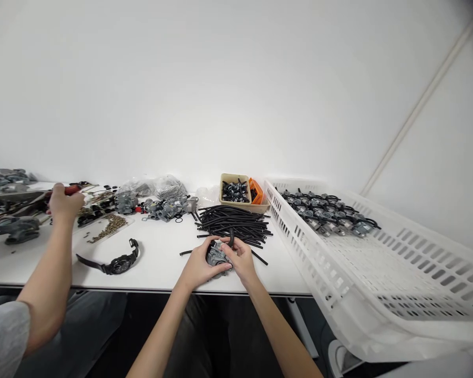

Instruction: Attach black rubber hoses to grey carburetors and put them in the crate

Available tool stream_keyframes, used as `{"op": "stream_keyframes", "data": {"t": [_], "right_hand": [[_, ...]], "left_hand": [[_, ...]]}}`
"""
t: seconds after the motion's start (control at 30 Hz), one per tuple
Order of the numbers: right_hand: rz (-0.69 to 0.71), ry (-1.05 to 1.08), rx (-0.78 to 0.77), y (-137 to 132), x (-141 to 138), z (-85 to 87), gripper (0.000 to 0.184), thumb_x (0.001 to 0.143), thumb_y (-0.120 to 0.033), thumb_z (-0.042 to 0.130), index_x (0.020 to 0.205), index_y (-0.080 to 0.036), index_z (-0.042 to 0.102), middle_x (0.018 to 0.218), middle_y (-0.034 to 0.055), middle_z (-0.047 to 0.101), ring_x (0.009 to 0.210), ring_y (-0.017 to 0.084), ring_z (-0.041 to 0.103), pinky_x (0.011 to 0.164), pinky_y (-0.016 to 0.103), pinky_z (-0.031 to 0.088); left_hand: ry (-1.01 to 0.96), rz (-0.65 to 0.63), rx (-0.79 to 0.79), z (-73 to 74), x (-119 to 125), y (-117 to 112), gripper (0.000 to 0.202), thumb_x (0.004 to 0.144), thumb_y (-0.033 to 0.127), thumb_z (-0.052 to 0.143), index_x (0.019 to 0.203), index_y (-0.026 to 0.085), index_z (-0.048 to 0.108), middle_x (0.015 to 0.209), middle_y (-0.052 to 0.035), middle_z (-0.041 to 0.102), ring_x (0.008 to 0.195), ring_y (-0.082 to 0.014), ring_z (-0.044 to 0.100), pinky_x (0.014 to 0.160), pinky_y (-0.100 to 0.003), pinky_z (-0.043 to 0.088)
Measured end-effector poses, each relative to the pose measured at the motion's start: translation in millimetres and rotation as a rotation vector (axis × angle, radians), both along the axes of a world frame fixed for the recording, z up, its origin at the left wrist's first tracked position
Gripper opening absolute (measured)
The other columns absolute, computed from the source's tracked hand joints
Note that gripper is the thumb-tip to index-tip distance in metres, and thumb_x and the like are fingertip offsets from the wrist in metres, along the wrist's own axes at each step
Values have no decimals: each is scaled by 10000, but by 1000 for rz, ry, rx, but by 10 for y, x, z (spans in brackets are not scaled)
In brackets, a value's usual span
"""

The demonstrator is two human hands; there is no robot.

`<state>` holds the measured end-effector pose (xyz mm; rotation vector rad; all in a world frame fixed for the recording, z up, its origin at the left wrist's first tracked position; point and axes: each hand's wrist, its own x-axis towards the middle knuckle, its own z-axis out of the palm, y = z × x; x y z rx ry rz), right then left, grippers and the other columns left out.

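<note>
Gripping one grey metal body (pixel 217 254) between them, both hands met near the front edge of the white counter (pixel 161 274).

Left hand (pixel 201 263): one, wrapped about the near-left side of the body, thumb along its lower front. Right hand (pixel 241 261): one, closed on the upper right side, thumb on the metal. Black hose (pixel 231 237): one, standing up beside the right fingers; its joint with the body was covered, so whether it was seated could not be told.

Step in hand, as judged: fitting or checking the hose on the body. Next move, as judged: called for the left hand to brace the metal while the right pressed or turned the hose at its root, without bending it.

Also listed: loose black hoses (pixel 232 223), heaped just behind the hands; a tan tray (pixel 235 175) of small dark pieces (pixel 235 192), with an orange basket (pixel 256 185) beside it; a white crate (pixel 319 268) on the right, holding rows of similar bodies with hoses (pixel 331 210); a black wristwatch (pixel 120 264), to the left; small brass-coloured pieces (pixel 109 227), in a spread behind the watch; a co-worker's hand (pixel 65 203), far left, about a red-handled tool (pixel 72 189).
</note>
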<state>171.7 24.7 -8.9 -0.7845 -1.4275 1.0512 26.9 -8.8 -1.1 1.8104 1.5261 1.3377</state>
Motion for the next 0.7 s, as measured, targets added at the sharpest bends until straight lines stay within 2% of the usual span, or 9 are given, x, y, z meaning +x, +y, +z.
{"op": "stream_keyframes", "data": {"t": [0.1, 0.23, 0.33, 0.5, 0.7], "right_hand": [[-45, -13, 13, 3, 2, -18, 201, 732, -356, 700, 853, -198, 726, 851, 53, 697, 786, 198, 618, 762, 340, 476], [-40, 0, 6, 1, -14, 5, 171, 708, -344, 721, 801, -201, 725, 810, 45, 690, 803, 204, 599, 764, 337, 455], [35, 63, -46, -28, -14, 60, 188, 689, -346, 737, 809, -202, 719, 813, 43, 691, 796, 203, 605, 768, 335, 449], [177, 205, -123, -90, 34, 148, 238, 810, -383, 597, 870, -186, 717, 800, 52, 692, 834, 208, 615, 839, 345, 434], [271, 279, -174, -68, 60, 142, 215, 748, -291, 628, 907, -175, 716, 827, 58, 709, 870, 228, 630, 891, 359, 419]], "left_hand": [[3, -14, -13, -15, 3, 11, 355, 832, 431, 547, 1108, 208, 553, 964, -8, 669, 902, -157, 647, 762, -307, 513], [21, -72, -21, -5, -11, 0, 336, 869, 358, 557, 1155, 183, 563, 1169, -73, 576, 1011, -223, 583, 830, -397, 509], [29, -109, -20, 13, -26, -15, 315, 883, 344, 536, 1165, 204, 556, 1203, -91, 558, 1011, -206, 576, 840, -402, 508], [36, -138, -16, 33, -26, -16, 333, 882, 343, 540, 1175, 185, 548, 1196, -94, 560, 1006, -209, 579, 839, -412, 508], [28, -131, -13, 61, -12, 1, 363, 862, 367, 563, 1171, 176, 550, 1156, -87, 589, 991, -218, 592, 842, -416, 505]]}}
